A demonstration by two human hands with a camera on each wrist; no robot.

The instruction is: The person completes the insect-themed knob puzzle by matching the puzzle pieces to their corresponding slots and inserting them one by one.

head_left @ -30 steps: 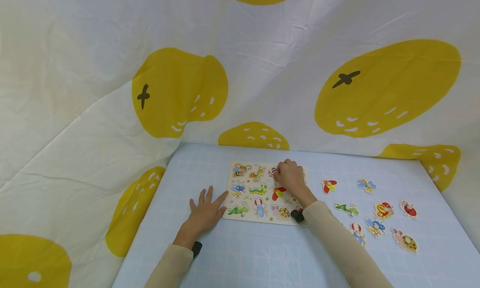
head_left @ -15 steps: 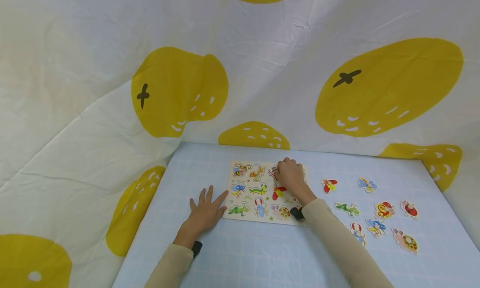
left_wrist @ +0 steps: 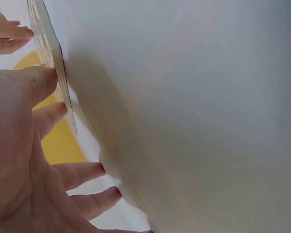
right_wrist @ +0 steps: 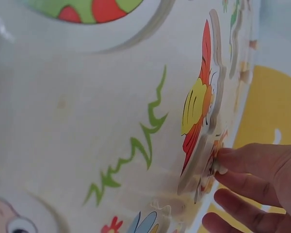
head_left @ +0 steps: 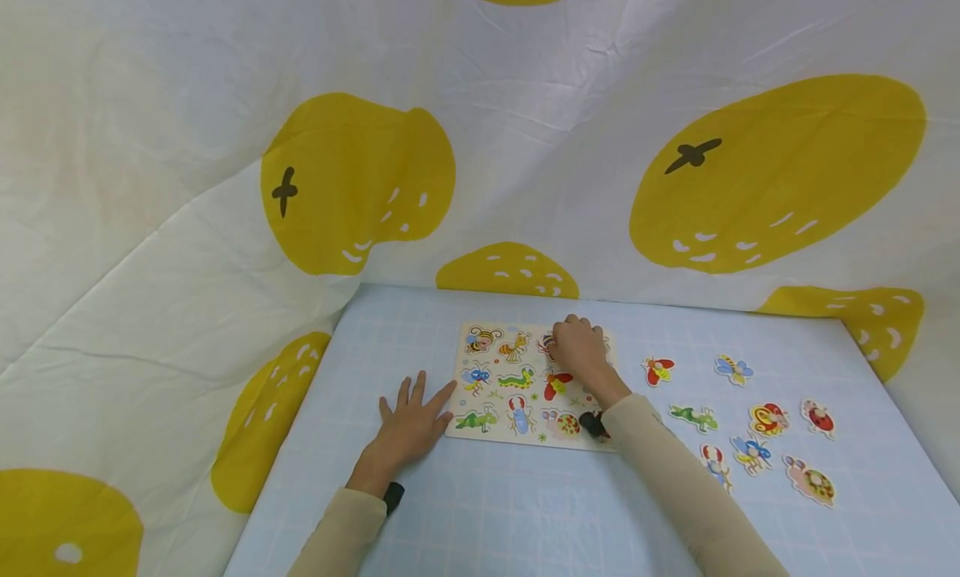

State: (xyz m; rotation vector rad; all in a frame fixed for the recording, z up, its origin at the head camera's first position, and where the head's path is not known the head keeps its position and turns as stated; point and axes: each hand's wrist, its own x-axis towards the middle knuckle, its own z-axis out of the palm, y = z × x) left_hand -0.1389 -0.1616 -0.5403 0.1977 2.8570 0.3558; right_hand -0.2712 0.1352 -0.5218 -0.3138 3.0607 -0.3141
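Note:
A wooden peg puzzle board printed with insects lies flat on the table. At its top row, my right hand pinches a small pale knob between thumb and finger. The knob belongs to a striped insect puzzle piece, which the hand mostly covers. In the right wrist view the piece sits at its place on the board; whether it is fully seated I cannot tell. My left hand rests with fingers spread at the board's left edge. Its thumb and index finger touch that edge.
Several loose insect pieces lie right of the board, among them a red-winged bug, a dragonfly, a grasshopper, a ladybug and a snail. A lemon-print cloth hangs behind the table.
The right wrist has shifted very slightly leftward and away, while the fingers stay at the same spot on the board. The left hand and loose pieces have not moved.

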